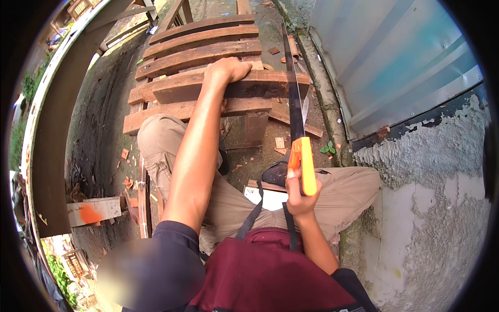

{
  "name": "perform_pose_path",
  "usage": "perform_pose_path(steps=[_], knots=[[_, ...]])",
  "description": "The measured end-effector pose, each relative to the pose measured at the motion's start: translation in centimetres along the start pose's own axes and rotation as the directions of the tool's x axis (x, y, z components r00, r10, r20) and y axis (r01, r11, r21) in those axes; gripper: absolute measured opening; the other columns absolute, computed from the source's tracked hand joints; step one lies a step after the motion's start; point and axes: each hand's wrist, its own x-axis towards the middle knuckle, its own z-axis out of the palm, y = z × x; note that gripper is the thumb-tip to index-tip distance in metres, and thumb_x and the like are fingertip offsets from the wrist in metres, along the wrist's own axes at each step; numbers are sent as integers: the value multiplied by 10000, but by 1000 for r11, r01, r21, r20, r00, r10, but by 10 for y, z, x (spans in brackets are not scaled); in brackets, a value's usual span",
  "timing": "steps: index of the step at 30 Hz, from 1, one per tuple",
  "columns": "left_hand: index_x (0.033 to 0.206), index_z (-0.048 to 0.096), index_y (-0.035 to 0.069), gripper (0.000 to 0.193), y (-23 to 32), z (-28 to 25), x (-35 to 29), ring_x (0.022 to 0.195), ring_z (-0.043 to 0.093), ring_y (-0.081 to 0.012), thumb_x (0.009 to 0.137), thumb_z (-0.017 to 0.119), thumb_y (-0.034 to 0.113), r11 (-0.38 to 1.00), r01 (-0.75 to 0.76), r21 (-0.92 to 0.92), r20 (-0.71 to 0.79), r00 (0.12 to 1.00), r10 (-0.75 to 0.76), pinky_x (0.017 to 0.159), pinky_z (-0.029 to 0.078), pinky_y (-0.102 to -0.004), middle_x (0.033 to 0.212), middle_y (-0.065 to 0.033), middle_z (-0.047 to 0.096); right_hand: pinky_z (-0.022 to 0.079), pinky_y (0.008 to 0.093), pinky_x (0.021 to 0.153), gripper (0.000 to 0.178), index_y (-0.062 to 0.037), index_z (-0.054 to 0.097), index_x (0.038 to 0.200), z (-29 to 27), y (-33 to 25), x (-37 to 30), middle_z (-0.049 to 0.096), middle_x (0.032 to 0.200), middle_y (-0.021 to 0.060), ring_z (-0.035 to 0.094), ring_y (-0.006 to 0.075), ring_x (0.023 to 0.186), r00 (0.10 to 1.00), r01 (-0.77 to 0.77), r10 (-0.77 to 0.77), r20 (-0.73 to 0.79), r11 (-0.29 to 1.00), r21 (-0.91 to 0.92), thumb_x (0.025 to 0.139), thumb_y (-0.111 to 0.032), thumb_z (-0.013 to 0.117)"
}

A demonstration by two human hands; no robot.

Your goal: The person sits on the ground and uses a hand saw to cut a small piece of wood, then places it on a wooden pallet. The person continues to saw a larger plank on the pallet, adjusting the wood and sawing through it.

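My right hand (300, 193) is closed round the orange and yellow handle of a hand saw (295, 99). The saw's long dark blade points away from me and crosses the right end of a thick wooden beam (176, 87). How deep the teeth sit in the wood, if at all, I cannot tell. My left hand (228, 69) is closed over the top of the beam and presses it on a slatted wooden bench (208, 50). The beam lies across the slats, its right end jutting past the bench.
A metal sheet wall (405, 62) and rough plaster wall (431, 156) stand close on the right. Wood offcuts (279, 142) and chips litter the concrete floor. At the left lie a paint-marked block (94, 211) and a dark wooden frame (54, 145).
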Motion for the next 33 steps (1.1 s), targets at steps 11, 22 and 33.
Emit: perform_pose_path(steps=[11,22,33], knots=[[990,734,7,491,-27,37,-4,1012,660,-388,991,542,459,932,-355,-68,-655,721,227,882,498,-517,1022,-202,707,391,262,530,190,8,652,788,6,27,63,601,644,-26,527,68,557,979,-205,198,52,951,230,936,-108,679],[1156,649,-2,937,-24,54,-35,1110,573,-308,768,591,848,900,-350,258,-621,654,432,994,405,-447,1096,-149,633,386,255,523,236,-20,636,741,5,42,54,592,620,-31,525,58,552,985,-174,166,56,961,213,951,-117,680],[1196,675,-5,833,-17,44,-37,1126,587,-360,905,499,756,930,-353,101,-534,769,351,1023,412,-485,1135,-194,650,344,238,435,107,-46,563,884,1,53,57,526,640,-26,436,48,482,983,-175,154,95,944,278,970,-40,626]])
